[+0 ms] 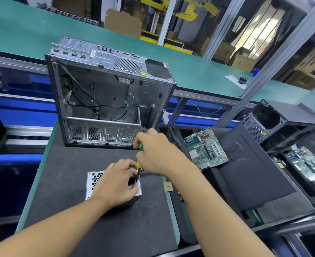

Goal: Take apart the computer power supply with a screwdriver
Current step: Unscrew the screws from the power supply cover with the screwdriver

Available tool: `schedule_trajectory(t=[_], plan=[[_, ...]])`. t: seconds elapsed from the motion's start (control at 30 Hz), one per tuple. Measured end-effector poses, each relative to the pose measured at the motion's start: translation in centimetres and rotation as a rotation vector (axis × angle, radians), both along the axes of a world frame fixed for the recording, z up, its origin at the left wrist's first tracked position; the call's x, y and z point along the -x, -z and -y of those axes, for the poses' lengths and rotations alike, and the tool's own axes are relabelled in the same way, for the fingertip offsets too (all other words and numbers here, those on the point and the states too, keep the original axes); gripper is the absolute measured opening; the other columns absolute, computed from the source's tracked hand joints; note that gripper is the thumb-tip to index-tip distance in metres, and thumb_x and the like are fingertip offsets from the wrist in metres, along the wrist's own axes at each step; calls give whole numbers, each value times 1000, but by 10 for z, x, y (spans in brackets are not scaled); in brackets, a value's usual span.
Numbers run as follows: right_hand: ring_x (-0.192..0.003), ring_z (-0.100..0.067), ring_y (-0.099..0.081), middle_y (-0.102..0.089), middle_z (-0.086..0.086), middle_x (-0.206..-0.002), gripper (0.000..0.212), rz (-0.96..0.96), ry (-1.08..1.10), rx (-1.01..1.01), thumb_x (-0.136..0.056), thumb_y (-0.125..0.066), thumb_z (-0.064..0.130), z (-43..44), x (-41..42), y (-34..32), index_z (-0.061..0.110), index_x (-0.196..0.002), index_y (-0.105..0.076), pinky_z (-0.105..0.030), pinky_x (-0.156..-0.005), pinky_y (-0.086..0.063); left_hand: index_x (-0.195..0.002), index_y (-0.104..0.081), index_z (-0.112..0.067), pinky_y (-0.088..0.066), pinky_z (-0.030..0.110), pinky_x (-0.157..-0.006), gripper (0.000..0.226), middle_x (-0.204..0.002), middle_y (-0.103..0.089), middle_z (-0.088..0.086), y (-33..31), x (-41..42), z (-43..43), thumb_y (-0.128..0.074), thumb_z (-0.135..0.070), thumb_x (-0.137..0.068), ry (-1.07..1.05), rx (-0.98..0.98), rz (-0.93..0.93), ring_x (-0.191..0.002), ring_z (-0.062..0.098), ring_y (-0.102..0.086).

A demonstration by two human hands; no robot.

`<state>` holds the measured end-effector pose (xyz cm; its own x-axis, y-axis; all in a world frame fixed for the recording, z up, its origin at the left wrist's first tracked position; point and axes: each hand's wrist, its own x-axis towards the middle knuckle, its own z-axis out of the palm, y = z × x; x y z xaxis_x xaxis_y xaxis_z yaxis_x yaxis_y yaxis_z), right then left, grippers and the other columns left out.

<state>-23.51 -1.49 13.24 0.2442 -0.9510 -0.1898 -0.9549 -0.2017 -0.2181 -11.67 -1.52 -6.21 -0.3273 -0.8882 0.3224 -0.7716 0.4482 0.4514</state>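
Your left hand (116, 182) lies over the top of the power supply (93, 180), its fingers curled down onto the silver box and its fingertips bunched right at the tip of the screwdriver (138, 165); whether they pinch the shaft itself or only press the casing beside it cannot be told. Your right hand (153, 153) is wrapped tight round the green-and-yellow handle, fist closed, with the dark shaft pointing steeply down to the far right corner of the box. The power supply sits on the dark mat of the tabletop (75, 164), low in the middle of your view, its honeycomb vent showing at 9 o'clock from your left hand. At 12 o'clock from it stands an open computer case (108, 89), upright, with loose black cables inside. At 2 o'clock lies a green motherboard (206, 149), and just beyond that a dark side panel (249, 169) leans beside a second case (275, 123). A small yellowish tag (167, 186) lies at 3 o'clock, near the mat's edge.
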Motion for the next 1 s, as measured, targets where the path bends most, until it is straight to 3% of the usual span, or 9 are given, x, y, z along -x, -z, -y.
schedule_trajectory(t=[0.07,0.13,0.2,0.3,0.43,0.7,0.9,1.0], plan=[[-98,-27,-55,-51,2,-111,21,-53,19,67,-97,-41,39,0,0,0,27,-109,-53,-38,-72,-40,-76,-63,-35,-35,23,-74,11,-91,-27,-28,-1,0,0,-57,-42,-72,3,0,-4,-91,3,-47],[-89,-30,-58,-60,0,-109,33,-109,43,114,-99,-35,52,0,-1,-2,29,-115,-52,-38,-71,-41,-77,-63,-35,-37,23,-76,12,-95,-38,-27,-1,0,-1,-56,-43,-73,8,-20,3,-93,2,-48],[-90,-31,-58,-62,-3,-112,31,-79,45,102,-102,-34,45,0,-1,-1,28,-123,-49,-40,-75,-47,-79,-64,-35,-37,22,-78,13,-99,-44,-25,0,0,-1,-55,-43,-74,4,-32,5,-93,2,-49],[-100,-28,-55,-52,0,-122,28,-17,27,15,-95,-41,27,-1,-3,-3,24,-122,-48,-44,-86,-48,-79,-63,-35,-34,20,-76,12,-93,-29,-27,-1,0,-2,-55,-42,-73,-16,-28,-7,-90,2,-48],[-95,-27,-54,-51,1,-116,24,-39,38,43,-91,-44,31,-3,-4,-1,25,-114,-49,-40,-80,-46,-78,-61,-36,-32,20,-76,10,-92,-22,-29,-1,0,-3,-55,-43,-73,-23,-19,-21,-89,2,-46],[-85,-29,-59,-60,-4,-101,12,71,74,129,-97,-49,33,-6,2,2,22,-102,-51,-42,-75,-53,-72,-56,-36,-32,20,-78,9,-94,-46,-26,-1,0,-3,-58,-41,-78,-3,-41,-27,-91,-1,-49],[-90,-27,-57,-61,-1,-98,12,119,92,227,-98,-48,36,-8,8,-4,24,-96,-52,-37,-74,-49,-84,-55,-24,-38,25,-82,7,-89,-54,-16,-9,4,-9,-62,-23,-83,-49,98,-26,-82,9,-55],[-93,-26,-54,-62,-1,-95,13,135,103,244,-98,-48,35,-9,10,-7,23,-95,-52,-38,-73,-49,-90,-58,-22,-41,29,-84,6,-87,-55,-13,-12,4,-10,-64,-21,-90,-56,55,-20,-85,12,-56]])
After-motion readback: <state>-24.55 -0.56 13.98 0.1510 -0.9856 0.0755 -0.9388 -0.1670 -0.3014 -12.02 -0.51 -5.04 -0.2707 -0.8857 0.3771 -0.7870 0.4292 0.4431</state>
